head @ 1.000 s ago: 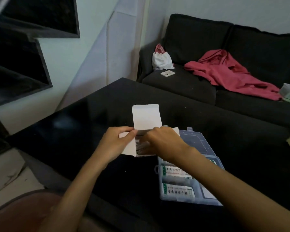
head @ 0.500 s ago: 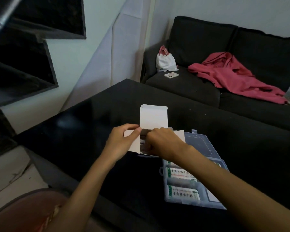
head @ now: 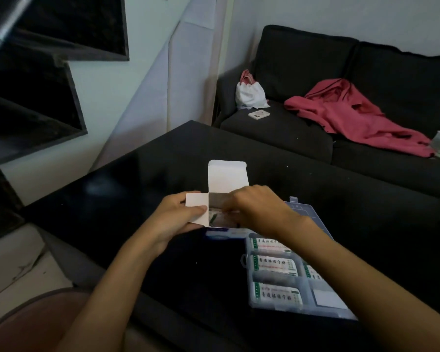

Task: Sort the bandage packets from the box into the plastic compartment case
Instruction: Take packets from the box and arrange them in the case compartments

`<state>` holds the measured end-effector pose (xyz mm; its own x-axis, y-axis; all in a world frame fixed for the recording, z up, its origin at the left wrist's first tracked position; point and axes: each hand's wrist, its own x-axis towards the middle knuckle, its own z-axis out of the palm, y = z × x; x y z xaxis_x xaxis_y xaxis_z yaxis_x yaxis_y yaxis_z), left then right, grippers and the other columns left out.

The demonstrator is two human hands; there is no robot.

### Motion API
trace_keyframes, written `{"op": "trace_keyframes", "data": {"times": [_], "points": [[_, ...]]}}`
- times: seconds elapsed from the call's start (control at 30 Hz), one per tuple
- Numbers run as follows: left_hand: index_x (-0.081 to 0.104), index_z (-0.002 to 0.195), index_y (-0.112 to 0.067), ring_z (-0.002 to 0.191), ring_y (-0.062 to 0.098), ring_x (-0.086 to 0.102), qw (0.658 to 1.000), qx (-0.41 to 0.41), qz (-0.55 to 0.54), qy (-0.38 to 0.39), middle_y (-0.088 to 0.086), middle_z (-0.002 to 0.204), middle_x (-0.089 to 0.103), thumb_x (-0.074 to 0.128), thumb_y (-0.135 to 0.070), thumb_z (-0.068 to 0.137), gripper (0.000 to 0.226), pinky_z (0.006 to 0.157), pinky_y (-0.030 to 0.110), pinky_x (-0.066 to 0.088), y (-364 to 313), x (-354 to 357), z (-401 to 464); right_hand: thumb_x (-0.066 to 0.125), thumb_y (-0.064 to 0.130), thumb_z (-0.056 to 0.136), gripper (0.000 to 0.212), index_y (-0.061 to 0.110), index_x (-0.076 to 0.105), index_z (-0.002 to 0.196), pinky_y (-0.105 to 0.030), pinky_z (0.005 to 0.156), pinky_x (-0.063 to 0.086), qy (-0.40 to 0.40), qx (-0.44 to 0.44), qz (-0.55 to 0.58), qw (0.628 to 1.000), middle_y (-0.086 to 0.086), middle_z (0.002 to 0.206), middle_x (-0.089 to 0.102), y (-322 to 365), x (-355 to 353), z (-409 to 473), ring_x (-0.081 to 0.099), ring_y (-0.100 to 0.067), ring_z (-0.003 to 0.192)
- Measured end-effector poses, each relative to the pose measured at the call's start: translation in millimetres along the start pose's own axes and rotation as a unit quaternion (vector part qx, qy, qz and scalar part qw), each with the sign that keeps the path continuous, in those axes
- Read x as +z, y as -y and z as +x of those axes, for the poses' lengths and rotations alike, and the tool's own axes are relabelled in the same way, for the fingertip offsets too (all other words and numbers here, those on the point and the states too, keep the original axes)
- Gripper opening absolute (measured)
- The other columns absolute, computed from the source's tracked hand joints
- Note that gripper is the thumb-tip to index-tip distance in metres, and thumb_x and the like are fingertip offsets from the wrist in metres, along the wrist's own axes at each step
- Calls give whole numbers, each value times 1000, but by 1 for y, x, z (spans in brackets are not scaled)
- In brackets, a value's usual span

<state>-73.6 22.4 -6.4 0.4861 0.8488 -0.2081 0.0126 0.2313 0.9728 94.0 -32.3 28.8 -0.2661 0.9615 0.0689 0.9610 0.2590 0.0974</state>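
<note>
A person's two bare hands work over a dark desk (head: 142, 184). The left hand (head: 178, 219) is closed around the left side of a small white cardboard box (head: 226, 184), thumb pressed on its side flap; the top flap stands open, pointing away from the person. The right hand (head: 259, 209) has its fingers curled into the box's open mouth, where packets (head: 219, 218) show dimly; whether the fingers grip one cannot be told. Just beside the box, toward the desk's near right edge, lies an open clear plastic compartment case (head: 249, 283), lid back. Several of its compartments hold white bandage packets (head: 274, 265) with green print. Behind the desk, a dark sofa (head: 302, 59) carries a red garment (head: 351, 115).
</note>
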Motion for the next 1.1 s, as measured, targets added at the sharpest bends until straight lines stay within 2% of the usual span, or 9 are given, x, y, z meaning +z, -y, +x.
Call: {"op": "trace_keyframes", "data": {"times": [0.13, 0.2, 0.27, 0.47, 0.6, 0.7, 0.8, 0.93, 1.1], "points": [[62, 110, -9, 80, 11, 64, 996, 40, -36, -64, 7, 96, 68, 56, 3, 89, 25, 60, 15, 56, 4, 9, 5, 60, 29, 90, 19, 21, 70, 105, -9, 57, 32, -138, 73, 104, 982, 5, 97, 68, 0, 1, -13, 53, -1, 73], [62, 107, -11, 77, 8, 64, 992, 61, -55, -98, 4, 92, 68, 57, 4, 89, 24, 56, 14, 53, 7, 16, 8, 65, 25, 87, 18, 17, 71, 101, -10, 54, 40, -219, 150, 251, 931, 7, 93, 68, 6, -1, -19, 55, 1, 67], [62, 109, -12, 76, 7, 65, 989, 75, -52, -119, 2, 93, 68, 57, 1, 90, 23, 55, 15, 52, 10, 20, 12, 66, 22, 84, 13, 17, 71, 95, -11, 56, 48, -237, 219, 425, 846, 8, 92, 68, 13, -7, -26, 62, 2, 72], [64, 107, -10, 82, 10, 64, 980, 94, 9, -177, 7, 106, 69, 59, -11, 91, 17, 61, 20, 52, 18, 21, 30, 69, 25, 77, 21, 11, 71, 93, -20, 64, 48, -61, 327, 770, 545, -1, 80, 72, 5, -3, -51, 63, -7, 70], [50, 130, -12, 118, 21, 54, 947, 108, 143, -267, 5, 128, 58, 59, -30, 91, 44, 95, 36, 46, 13, 20, 30, 71, 29, 71, 36, 11, 70, 102, -23, 72, 45, -55, 356, 764, 535, -5, 94, 72, -4, 5, -66, 61, -9, 80], [55, 118, -17, 108, 13, 52, 878, 274, 218, -327, -1, 118, 56, 54, -34, 92, 31, 79, 19, 42, -5, 40, 3, 71, 28, 71, 29, 13, 72, 95, -29, 83, 44, -63, 371, 761, 528, -6, 94, 73, -14, 2, -81, 62, -16, 93], [56, 101, -29, 95, 5, 57, 933, 259, 175, -176, -12, 103, 59, 49, -38, 93, 14, 66, 13, 46, -12, 73, -21, 70, 27, 74, 25, 12, 71, 93, -31, 84, 47, -67, 389, 748, 534, -7, 93, 73, -19, 2, -101, 64, -18, 96], [56, 121, -30, 92, -1, 61, 965, 140, 209, 80, -13, 110, 63, 54, -36, 91, 30, 71, 15, 54, -2, 114, -32, 72, 27, 75, 25, 11, 72, 94, -22, 66, 49, -101, 430, 695, 568, -3, 86, 74, -20, 3, -127, 69, -9, 79], [59, 118, -27, 86, 2, 66, 964, 54, 205, 159, -12, 104, 67, 69, -24, 83, 36, 68, 17, 54, 4, 130, -24, 73, 26, 75, 22, 11, 72, 93, -20, 62, 49, -127, 456, 681, 559, 0, 81, 74, -25, 11, -139, 70, -7, 72]]}}
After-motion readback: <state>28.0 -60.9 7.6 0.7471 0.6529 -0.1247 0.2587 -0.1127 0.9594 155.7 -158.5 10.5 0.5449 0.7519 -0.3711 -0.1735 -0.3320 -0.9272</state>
